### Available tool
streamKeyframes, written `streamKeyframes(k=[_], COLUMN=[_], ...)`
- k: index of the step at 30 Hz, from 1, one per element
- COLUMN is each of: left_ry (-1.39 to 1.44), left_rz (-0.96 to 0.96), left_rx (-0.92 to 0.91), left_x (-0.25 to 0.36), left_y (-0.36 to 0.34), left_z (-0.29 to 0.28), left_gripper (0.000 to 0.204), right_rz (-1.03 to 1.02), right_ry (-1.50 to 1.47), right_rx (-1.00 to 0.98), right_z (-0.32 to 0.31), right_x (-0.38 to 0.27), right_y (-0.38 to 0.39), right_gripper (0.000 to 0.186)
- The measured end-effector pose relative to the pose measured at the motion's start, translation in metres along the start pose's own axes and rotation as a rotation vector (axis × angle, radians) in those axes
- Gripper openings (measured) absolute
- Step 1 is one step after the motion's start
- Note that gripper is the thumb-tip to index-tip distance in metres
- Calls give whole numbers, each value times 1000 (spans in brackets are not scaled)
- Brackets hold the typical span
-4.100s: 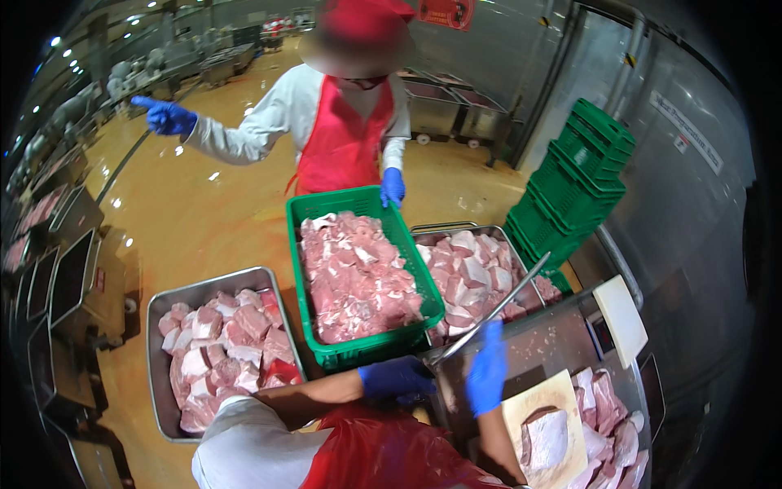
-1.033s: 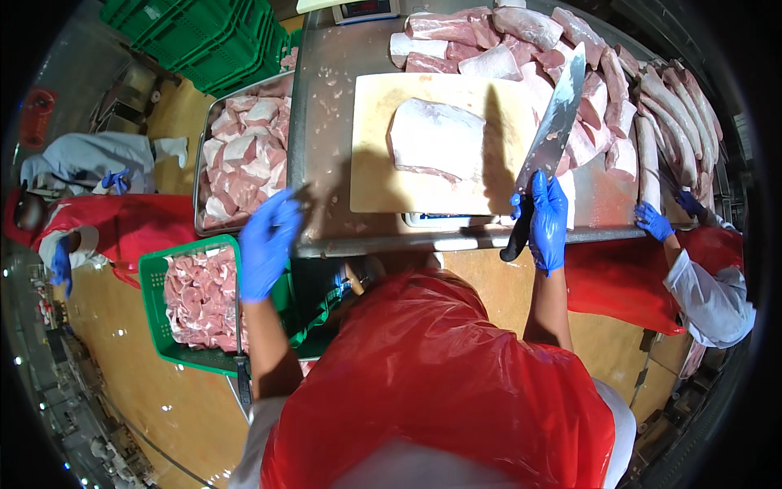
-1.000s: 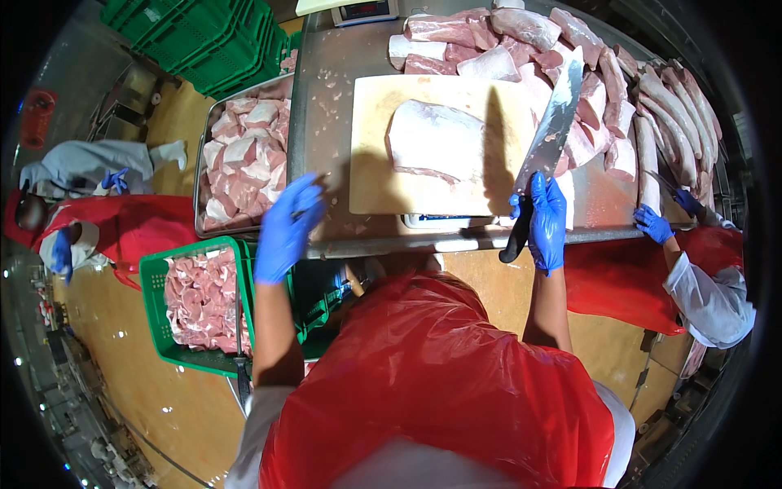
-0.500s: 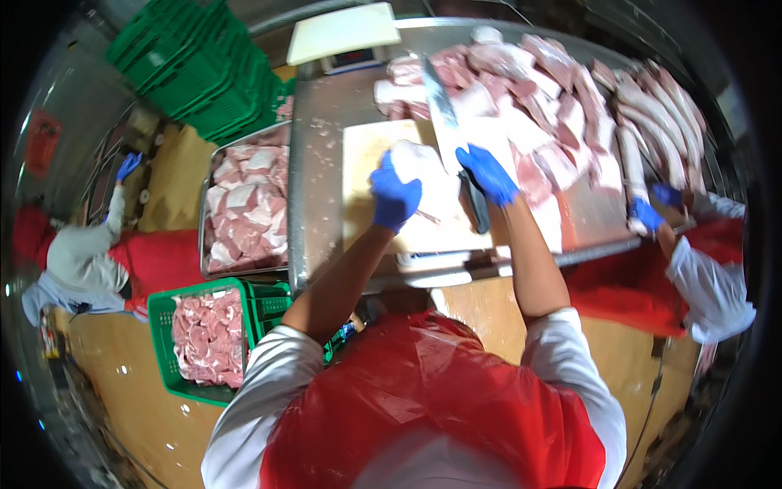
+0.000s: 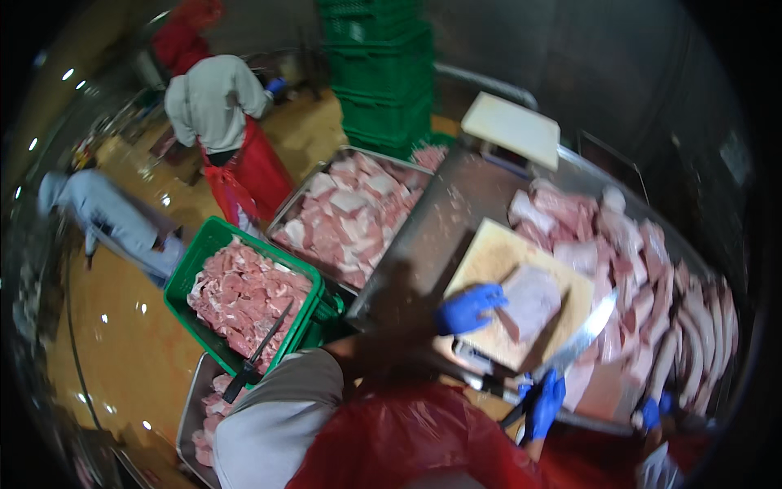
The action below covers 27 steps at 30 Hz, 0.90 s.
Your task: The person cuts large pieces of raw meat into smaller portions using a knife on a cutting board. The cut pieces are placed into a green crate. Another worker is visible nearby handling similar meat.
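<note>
A pale slab of raw meat (image 5: 533, 303) lies on the cutting board (image 5: 474, 259). At its left edge is my left hand (image 5: 472, 310), blue-gloved and open, fingers stretched toward it; contact is hard to make out. My right hand (image 5: 544, 406), also gloved in blue, is closed on a large knife (image 5: 585, 332) just off the board's near right corner. The knife's broad blade slants away to the right, along the board's edge, and part of its black handle shows behind the hand.
Cut meat fills a green crate (image 5: 210, 236) and a metal tray (image 5: 295, 196). A second black-handled knife (image 5: 259, 350) rests on the crate's meat. More meat (image 5: 627, 244) covers the steel table's (image 5: 407, 261) right side, near a co-worker's gloved hand (image 5: 650, 412). A scale (image 5: 511, 129) stands beyond; two people are leftward.
The view has swung left. My left hand has gone from on top of the meat to its left edge. The knife has moved nearer me, to the board's near right corner.
</note>
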<state>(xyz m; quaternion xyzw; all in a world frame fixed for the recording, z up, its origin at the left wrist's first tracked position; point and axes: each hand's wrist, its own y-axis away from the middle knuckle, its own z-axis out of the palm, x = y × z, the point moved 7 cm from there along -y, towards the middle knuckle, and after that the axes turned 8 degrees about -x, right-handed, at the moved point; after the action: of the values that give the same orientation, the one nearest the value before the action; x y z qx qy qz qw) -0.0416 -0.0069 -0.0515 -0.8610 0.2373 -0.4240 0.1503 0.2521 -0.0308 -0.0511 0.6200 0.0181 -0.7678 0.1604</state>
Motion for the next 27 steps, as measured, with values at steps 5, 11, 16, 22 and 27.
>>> streamKeyframes(k=[5,11,16,22,27], left_ry=[118,-71,102,1,9], left_rz=[-96,-231,-169,-129,-157], left_rx=[258,194,317,314,321], left_x=[-24,-17,-19,-26,-33], left_y=[-5,-13,-13,-5,-9], left_z=[-11,-21,-26,-30,-43], left_gripper=[7,12,13,13,8], right_rz=[-198,-464,-309,-303,207], right_ry=[842,1116,1254,1472,1697], right_rx=[19,-53,-100,-197,-323], right_z=[44,120,156,168,105], right_x=[-15,-24,-18,-1,-1], right_y=[-14,-20,-43,-47,47], right_gripper=[30,26,22,24,22])
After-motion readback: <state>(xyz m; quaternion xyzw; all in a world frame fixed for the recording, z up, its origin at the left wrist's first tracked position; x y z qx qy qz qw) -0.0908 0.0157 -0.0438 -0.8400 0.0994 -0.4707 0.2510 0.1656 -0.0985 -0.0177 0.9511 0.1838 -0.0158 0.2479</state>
